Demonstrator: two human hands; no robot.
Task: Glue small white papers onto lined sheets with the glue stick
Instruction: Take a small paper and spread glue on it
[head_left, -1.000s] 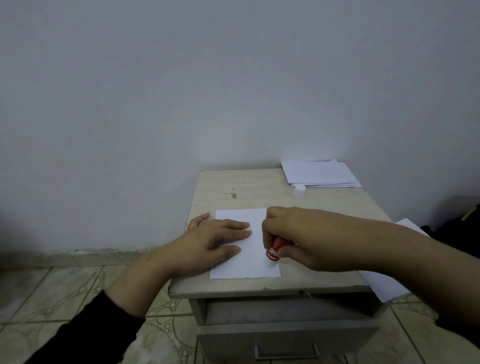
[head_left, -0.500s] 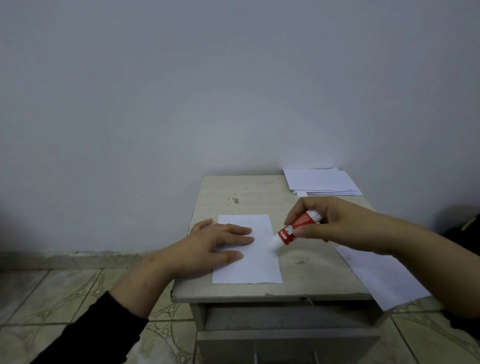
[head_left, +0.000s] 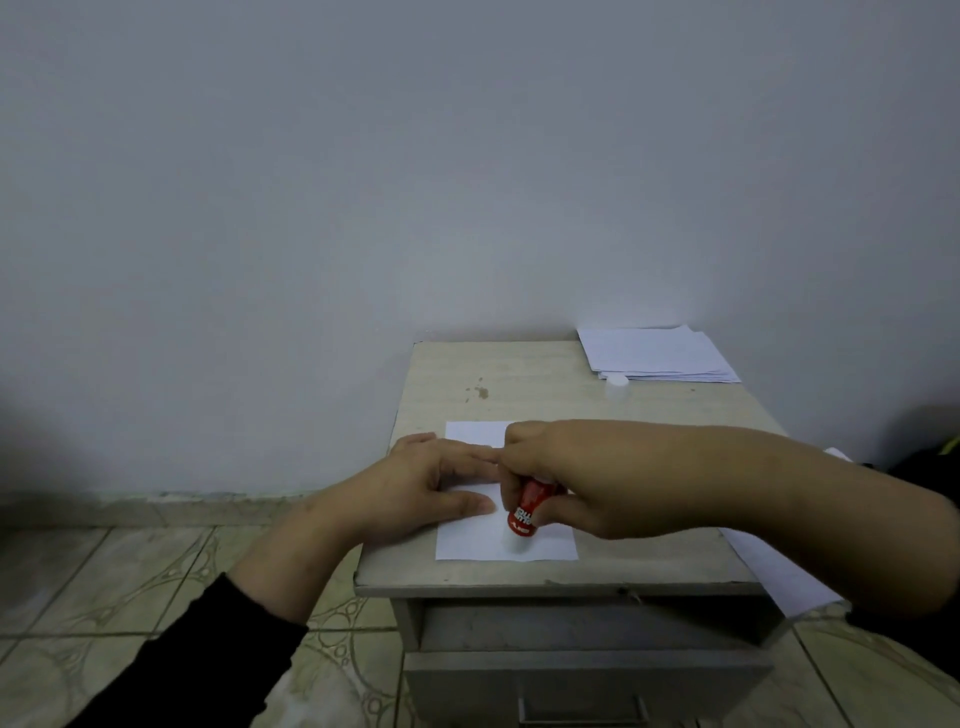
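Observation:
A small white paper (head_left: 483, 543) lies near the front edge of a small beige table (head_left: 519, 384). My left hand (head_left: 415, 488) rests flat on the paper's left part, fingers spread. My right hand (head_left: 587, 478) grips a red glue stick (head_left: 527, 512), tip down and touching the paper's lower middle. A stack of white sheets (head_left: 654, 356) lies at the table's back right corner, with the white glue cap (head_left: 617, 381) just in front of it. Another sheet (head_left: 774, 577) hangs off the table's right side, partly hidden by my right forearm.
The table stands against a plain grey wall and has a drawer (head_left: 582, 680) with a handle below its top. Patterned tiles (head_left: 130, 587) cover the floor to the left. A dark object (head_left: 924, 467) sits at the far right.
My right hand has brought the glue stick from above the table's right side back down and left onto the paper. My left hand has stayed flat on the paper.

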